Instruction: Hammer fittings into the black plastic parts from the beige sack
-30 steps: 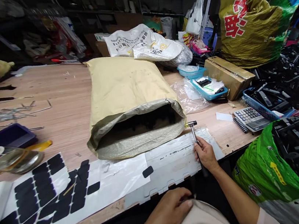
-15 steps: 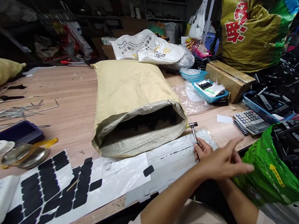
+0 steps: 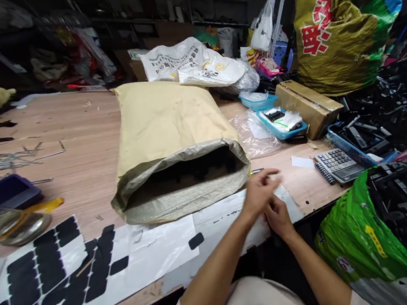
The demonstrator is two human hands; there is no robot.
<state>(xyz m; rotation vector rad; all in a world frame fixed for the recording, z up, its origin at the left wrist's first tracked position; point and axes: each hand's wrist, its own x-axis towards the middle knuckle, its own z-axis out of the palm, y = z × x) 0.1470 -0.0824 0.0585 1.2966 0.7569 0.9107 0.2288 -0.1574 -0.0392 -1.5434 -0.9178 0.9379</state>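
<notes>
My right hand [image 3: 279,216] is closed, fingers curled, near the front edge of the bench. A small hammer-like metal tool [image 3: 256,171] stands at that hand; only part of its head shows, the handle being hidden behind my left hand. My left hand [image 3: 260,194] is over the tool, its fingers stretched to the right and blurred at the tips. Just left of both hands lies a large tan woven sack [image 3: 172,121], its wide mouth facing me and dark contents inside. White sheeting [image 3: 163,244] with black rounded stickers [image 3: 196,241] spreads below the sack.
On the right are a green bag [image 3: 345,233] of black metal parts, a calculator [image 3: 337,161], blue baskets [image 3: 287,133] and a cardboard box [image 3: 306,105]. To the left lie thin metal rods [image 3: 4,163], a dark blue tray [image 3: 8,195] and a tape roll [image 3: 17,226].
My left hand has swung back leftward from beyond my right hand and now covers most of the tool. My right hand remains low by it. The view has shifted slightly.
</notes>
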